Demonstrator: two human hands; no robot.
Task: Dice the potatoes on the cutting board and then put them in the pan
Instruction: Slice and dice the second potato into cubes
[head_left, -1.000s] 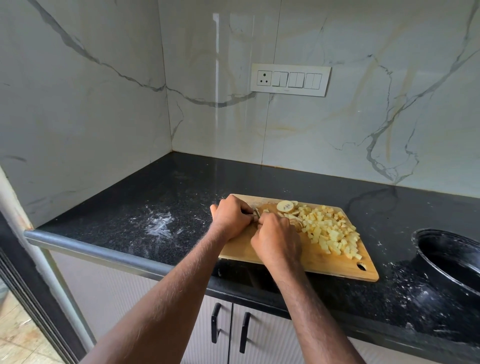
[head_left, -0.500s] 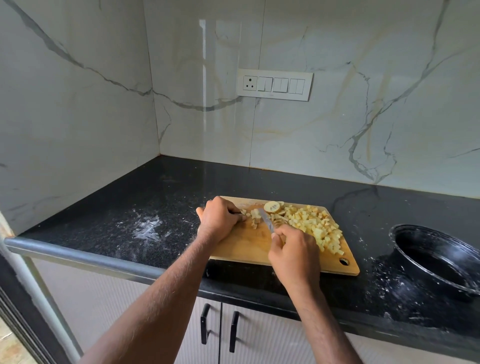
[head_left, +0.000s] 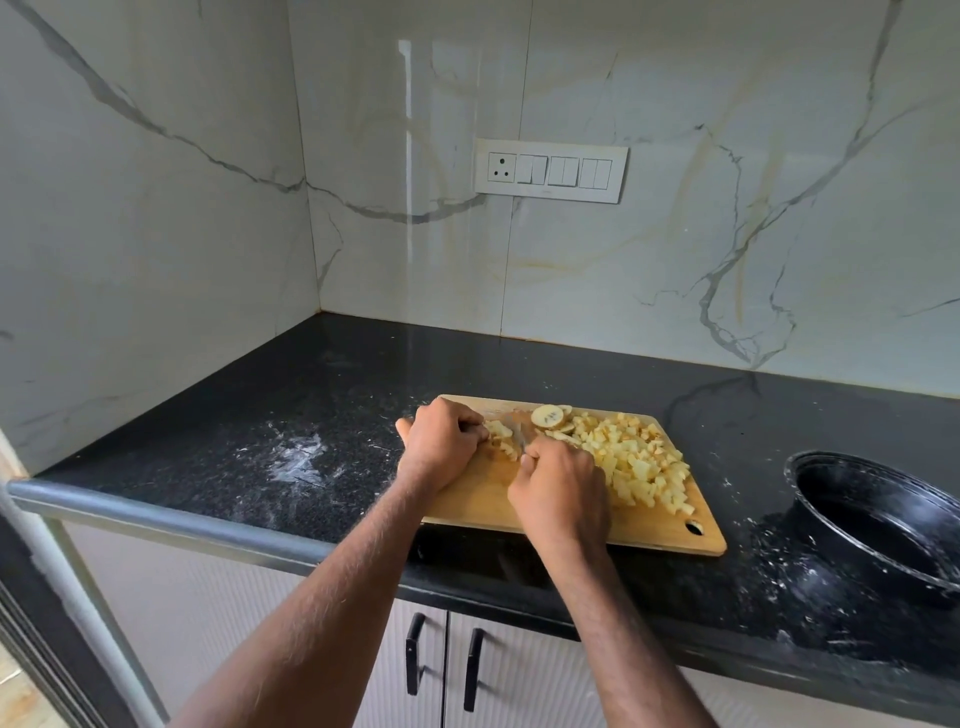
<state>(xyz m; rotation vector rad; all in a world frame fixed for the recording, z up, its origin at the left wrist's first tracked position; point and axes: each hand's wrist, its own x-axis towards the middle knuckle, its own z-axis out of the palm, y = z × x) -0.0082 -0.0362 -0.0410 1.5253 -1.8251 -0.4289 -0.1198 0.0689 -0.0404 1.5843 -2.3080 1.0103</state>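
Our left hand (head_left: 441, 441) pins the potato (head_left: 500, 434) just left of the knife (head_left: 518, 435) gripped in our right hand (head_left: 558, 486), pan (head_left: 878, 525) far right.

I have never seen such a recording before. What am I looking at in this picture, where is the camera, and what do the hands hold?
There is no machine here: a person wears a camera on the head, looking down at both hands. On the black counter lies a wooden cutting board with a pile of diced potato. The left hand holds potato pieces steady. The right hand grips a knife, cutting them. A black pan sits to the right, with no potato visible in it.
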